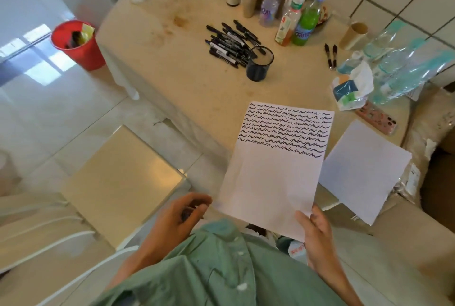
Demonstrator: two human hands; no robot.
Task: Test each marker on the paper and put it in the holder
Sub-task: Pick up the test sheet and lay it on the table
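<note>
Up close, our right hand [317,234] pinches the near corner of the paper [275,170], its long axis running away from us, scribbles at the far end. Our left hand [182,214] curls around something dark. Markers [231,44] lie heaped beside the holder [259,63] on the beige table [172,64]; white floor tiles lie to the left.

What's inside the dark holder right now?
The holder looks empty: only a pale bottom shows through its open top, no markers standing in it. The marker pile lies on the table beside it. The near inner wall is hidden.
</note>
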